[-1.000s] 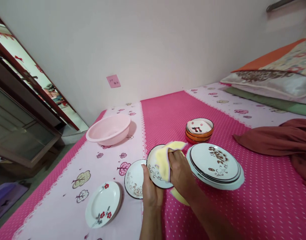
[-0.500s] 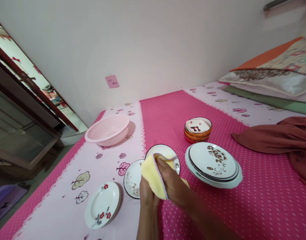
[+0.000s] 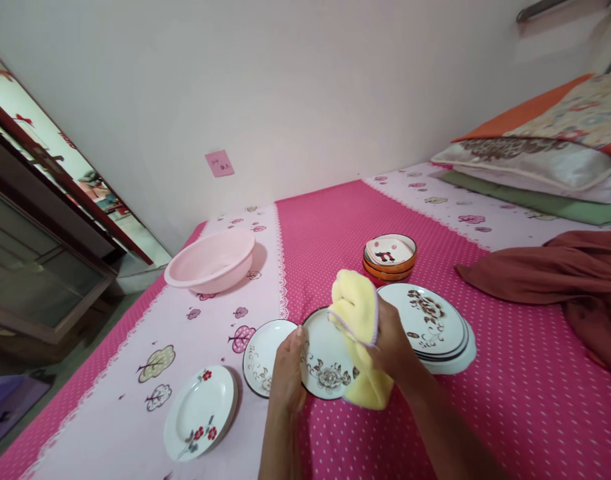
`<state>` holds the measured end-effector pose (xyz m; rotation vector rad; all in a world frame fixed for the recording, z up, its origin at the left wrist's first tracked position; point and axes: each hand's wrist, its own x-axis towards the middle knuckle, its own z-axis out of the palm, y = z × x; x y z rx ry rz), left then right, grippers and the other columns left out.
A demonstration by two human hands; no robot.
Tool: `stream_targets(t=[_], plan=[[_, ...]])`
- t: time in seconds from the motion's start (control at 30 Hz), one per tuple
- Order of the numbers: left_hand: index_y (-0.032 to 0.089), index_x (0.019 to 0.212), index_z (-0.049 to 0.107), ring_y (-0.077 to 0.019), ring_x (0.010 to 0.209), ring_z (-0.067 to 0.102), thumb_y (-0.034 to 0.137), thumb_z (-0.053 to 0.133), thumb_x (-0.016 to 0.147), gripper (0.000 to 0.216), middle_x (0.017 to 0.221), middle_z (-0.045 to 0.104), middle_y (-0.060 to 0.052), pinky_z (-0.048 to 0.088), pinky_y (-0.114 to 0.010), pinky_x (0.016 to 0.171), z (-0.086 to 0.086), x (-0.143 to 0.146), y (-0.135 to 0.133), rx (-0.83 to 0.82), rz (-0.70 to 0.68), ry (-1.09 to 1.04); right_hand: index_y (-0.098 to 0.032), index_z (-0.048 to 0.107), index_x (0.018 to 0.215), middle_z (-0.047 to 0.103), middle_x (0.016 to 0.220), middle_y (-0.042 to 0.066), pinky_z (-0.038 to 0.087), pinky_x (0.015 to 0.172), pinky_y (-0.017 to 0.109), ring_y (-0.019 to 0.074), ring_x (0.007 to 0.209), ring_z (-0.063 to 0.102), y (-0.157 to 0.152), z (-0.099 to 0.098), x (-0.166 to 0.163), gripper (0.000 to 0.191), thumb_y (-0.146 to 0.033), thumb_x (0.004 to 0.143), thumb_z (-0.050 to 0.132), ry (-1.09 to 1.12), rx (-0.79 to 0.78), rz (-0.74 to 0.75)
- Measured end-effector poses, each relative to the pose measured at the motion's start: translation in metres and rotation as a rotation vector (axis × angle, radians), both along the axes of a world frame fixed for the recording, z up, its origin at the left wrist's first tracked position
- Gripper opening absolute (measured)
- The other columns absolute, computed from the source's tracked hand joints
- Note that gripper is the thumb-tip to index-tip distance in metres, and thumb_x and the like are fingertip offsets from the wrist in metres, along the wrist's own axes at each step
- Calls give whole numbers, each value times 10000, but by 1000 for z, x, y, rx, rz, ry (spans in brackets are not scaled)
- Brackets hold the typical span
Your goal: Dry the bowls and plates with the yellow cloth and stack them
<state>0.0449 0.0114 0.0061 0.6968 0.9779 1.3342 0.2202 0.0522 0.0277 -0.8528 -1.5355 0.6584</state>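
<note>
Fingers [image 3: 296, 337] of the left hand [image 3: 287, 373] grip the left edge of a white plate [image 3: 321, 343], thumb laid along its dark rim and the others mostly hidden beneath. Brown flowers and scrolls run across the near half of this held plate, which faces upward in front of the person; whether its underside touches the bed [image 3: 325, 227] cannot be told. At the held plate's right side, the right hand [image 3: 389, 337] clutches a bunched yellow cloth [image 3: 354, 307], its fingers largely hidden by the folds. Part of the cloth covers the right portion of the plate, and a lower part hangs past the near right rim.

Just left of the held plate lies a second dark-rimmed plate [image 3: 265, 350], partly hidden behind the left hand. Farther left and nearer the person is a red-flowered plate [image 3: 190, 400]. Well beyond the held plate, to the left, sits a pink basin [image 3: 212, 260]. Beyond it to the right stand stacked orange bowls [image 3: 389, 257], and right of it, partly behind the right hand, is a stack of plates [image 3: 435, 320]. Far to its right lie a reddish-brown fabric [image 3: 540, 270] and, farther back, piled pillows [image 3: 550, 160].
</note>
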Motion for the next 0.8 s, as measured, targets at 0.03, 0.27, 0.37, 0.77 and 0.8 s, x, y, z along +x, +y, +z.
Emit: stream_targets(t=[0.03,0.27,0.37,0.77,0.8], plan=[[130,922,759,-222,733,705,579,746,873,452,770,765,-75,547,-324,716,-1,-1,0,-4,-13,82,-193,586,1366,705,1242,136,535,936,395,296,1081,668,-4,7,1,537,-338,876,750,-10,10,18],[137,888,779,-188,698,591,523,728,869,390,705,696,-27,443,-275,657,-13,-2,2,124,-123,375,-192,689,1178,727,1036,94,471,821,350,257,927,658,-12,16,-3,312,-266,875,685,-592,-165,234],[137,900,787,-189,727,591,539,704,896,411,728,694,-31,451,-279,703,-10,-8,0,149,-183,385,-200,702,1147,740,1052,73,457,751,309,221,878,667,-11,14,-1,282,-237,868,680,-518,-238,284],[161,845,709,-158,657,609,533,758,875,377,703,682,-7,481,-259,632,2,-33,-6,78,-45,189,-200,716,1194,779,1119,41,568,780,287,210,911,711,-5,11,-8,430,-240,774,799,-119,-448,420],[163,857,710,-173,672,641,538,776,857,381,710,700,-11,513,-278,654,1,-35,-6,59,-15,162,-195,716,1194,782,1112,45,575,779,293,216,914,714,-5,9,-8,457,-247,753,823,-104,-457,407]])
